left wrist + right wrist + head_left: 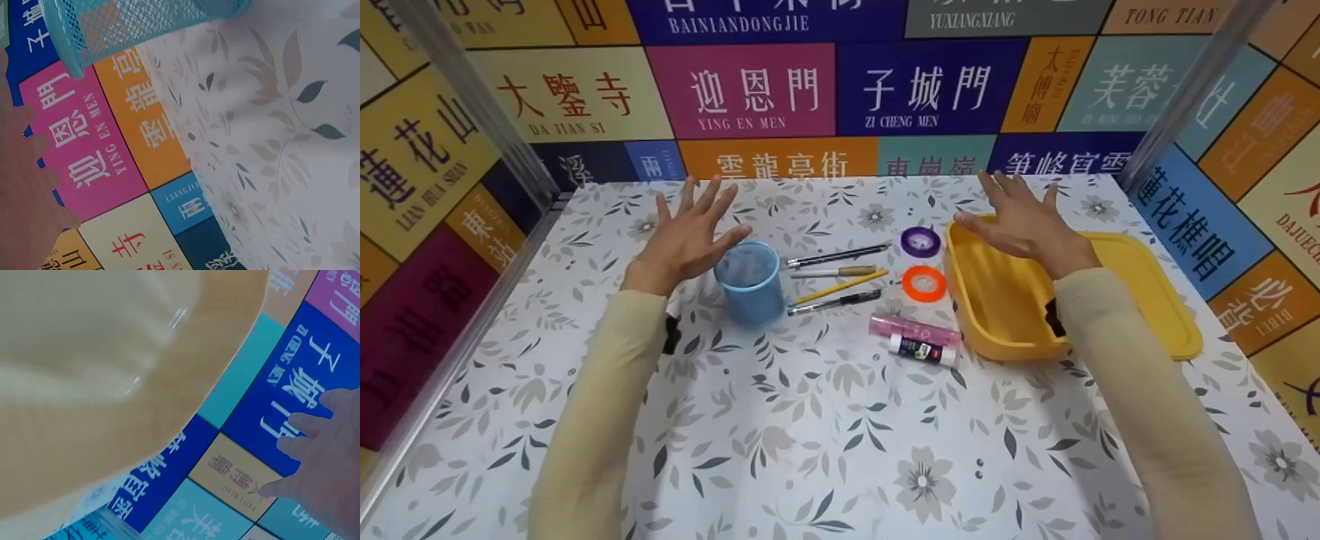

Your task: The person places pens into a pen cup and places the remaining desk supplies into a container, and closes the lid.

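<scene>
My left hand (682, 236) is held with fingers spread beside a light-blue mesh pen cup (751, 296), and it holds nothing. The cup's rim also shows in the left wrist view. Over the yellow plastic box (997, 315), my right hand (1024, 221) has its fingers spread too and grips nothing. Between cup and box lie dark slim pens (840, 255), a pen with a tan end (855, 271), a yellow pencil (840, 286) and a black gel pen (847, 300). A purple tape roll (907, 242) and an orange tape roll (910, 285) lie nearer the box.
A glue stick (922, 350) with a black label lies against a pink translucent cylinder (911, 328), left of the box. A yellow lid (1166, 307) lies at the box's right. The leaf-patterned tabletop (810, 465) ends at printed sign panels (742, 90) behind and at both sides.
</scene>
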{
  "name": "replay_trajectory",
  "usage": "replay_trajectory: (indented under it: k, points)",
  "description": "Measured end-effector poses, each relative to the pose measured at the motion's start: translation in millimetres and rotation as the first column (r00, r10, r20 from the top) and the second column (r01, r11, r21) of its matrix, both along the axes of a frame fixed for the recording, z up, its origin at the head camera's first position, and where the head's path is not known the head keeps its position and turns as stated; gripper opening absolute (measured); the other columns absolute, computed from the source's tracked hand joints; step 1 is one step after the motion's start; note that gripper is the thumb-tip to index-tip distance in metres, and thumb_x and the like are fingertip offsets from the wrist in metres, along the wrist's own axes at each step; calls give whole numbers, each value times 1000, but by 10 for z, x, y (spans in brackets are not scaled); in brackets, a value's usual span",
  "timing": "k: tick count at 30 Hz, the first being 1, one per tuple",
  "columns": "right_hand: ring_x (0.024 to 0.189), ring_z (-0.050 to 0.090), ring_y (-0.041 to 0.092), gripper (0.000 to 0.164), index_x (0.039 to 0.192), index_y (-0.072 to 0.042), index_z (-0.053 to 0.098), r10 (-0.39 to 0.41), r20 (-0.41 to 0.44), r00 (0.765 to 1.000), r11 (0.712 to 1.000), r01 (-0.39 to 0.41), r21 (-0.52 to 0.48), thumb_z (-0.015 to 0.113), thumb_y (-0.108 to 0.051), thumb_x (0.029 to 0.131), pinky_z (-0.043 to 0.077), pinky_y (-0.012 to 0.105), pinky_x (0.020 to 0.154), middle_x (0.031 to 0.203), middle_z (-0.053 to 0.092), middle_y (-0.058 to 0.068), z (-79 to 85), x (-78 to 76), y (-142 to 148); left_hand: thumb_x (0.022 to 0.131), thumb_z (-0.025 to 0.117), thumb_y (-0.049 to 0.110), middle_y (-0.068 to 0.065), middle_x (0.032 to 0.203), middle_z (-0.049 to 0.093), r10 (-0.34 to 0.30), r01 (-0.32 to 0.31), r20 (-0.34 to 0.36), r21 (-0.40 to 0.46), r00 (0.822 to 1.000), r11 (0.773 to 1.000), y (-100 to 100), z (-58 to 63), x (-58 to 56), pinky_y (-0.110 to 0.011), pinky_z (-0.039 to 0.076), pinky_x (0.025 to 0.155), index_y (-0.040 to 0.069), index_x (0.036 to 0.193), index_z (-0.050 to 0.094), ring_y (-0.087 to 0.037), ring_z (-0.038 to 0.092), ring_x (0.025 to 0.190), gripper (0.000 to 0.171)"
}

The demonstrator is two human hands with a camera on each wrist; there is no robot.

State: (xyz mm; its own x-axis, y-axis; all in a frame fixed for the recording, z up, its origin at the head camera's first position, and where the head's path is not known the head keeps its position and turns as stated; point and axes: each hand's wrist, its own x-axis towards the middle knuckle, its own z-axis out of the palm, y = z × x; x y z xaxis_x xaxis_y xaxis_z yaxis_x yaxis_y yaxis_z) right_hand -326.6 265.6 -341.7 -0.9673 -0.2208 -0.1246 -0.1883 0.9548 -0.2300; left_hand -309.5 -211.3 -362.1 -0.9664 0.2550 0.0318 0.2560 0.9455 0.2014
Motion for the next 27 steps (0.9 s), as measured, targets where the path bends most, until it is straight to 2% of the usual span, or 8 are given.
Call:
replay_trajectory:
  k: [5, 10, 13, 16, 19, 23, 27]
  points:
    - [156, -6, 41, 97, 161, -30, -6, 23, 24, 999, 999, -22, -27, 30, -83, 89, -26, 71, 111, 170, 0, 13, -5, 49, -115, 94, 27, 76, -3, 171, 1, -13, 14, -4, 38, 1000, 999, 24, -39, 58, -71, -18, 117, 31, 162, 10, -38, -14, 156, 83]
    - [156, -3, 40, 100, 162, -30, 0, 19, 116, 993, 997, -10, -81, 31, -86, 86, -21, 70, 115, 170, 5, 11, 27, 87, -246, 94, 29, 76, -2, 171, 1, -7, 7, 4, 92, 1000, 996, 9, -84, 127, -67, -17, 120, 33, 162, 10, -36, -12, 157, 83]
    - [156, -1, 40, 100, 161, -35, 2, 6, 182, 983, 993, 16, -119, 31, -90, 82, -10, 71, 119, 171, 5, 8, 45, 106, -338, 91, 28, 80, 0, 171, 0, 3, -6, 24, 132, 1000, 991, -25, -112, 177, -65, -16, 121, 36, 161, 6, -35, -9, 157, 86]
    - [156, 4, 41, 98, 161, -38, 8, 3, 227, 974, 987, 34, -157, 33, -90, 81, 3, 72, 121, 171, 7, 7, 40, 109, -420, 92, 33, 78, -1, 171, 2, 19, -29, 51, 202, 999, 979, -73, -151, 217, -65, -12, 123, 38, 161, 3, -34, -6, 158, 86]
    - [156, 10, 41, 98, 161, -34, 15, 19, 247, 969, 980, 31, -195, 35, -89, 82, 10, 71, 121, 170, 12, 9, 32, 102, -493, 90, 43, 77, 3, 171, 3, 43, -65, 81, 293, 996, 954, -131, -193, 268, -68, -4, 123, 43, 159, 0, -32, -4, 158, 88]
    - [154, 19, 39, 97, 160, -29, 23, 37, 253, 967, 971, 25, -236, 36, -87, 84, 17, 68, 122, 168, 20, 9, 18, 95, -583, 83, 56, 78, 8, 171, 2, 61, -110, 128, 426, 990, 898, -197, -275, 324, -72, 8, 122, 49, 157, -2, -30, 2, 159, 99]
    - [150, 30, 36, 91, 158, -25, 31, 25, 268, 963, 958, 54, -281, 39, -82, 88, 27, 64, 121, 165, 29, 10, -8, 109, -680, 75, 66, 78, 8, 171, 2, 77, -163, 186, 507, 980, 846, -211, -383, 362, -70, 12, 122, 50, 156, -6, -32, 6, 158, 111]
